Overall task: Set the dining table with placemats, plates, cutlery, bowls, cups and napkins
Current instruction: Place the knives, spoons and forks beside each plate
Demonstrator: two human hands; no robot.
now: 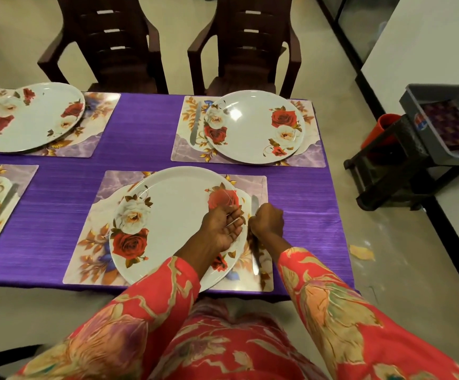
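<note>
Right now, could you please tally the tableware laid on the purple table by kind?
Placemats: 4
Floral plates: 4
Knives: 3, one under the right hand
Total: 11

The table (pixel 146 124) wears a bright purple cloth with fine streaks, and each placemat (pixel 184 157) on it is pale lilac marble printed with gold leaves and a touch of blue. The plates (pixel 253 127) are white with red and cream roses on gold-brown leaves, and the knife (pixel 255 207) beside the nearest plate is silver. The sleeves (pixel 329 294) are coral red with large peach, gold and purple flowers, the chairs (pixel 110 42) are dark brown, and the grey crate (pixel 425 124) at the right holds purple patterned cloth and something pink.
</note>
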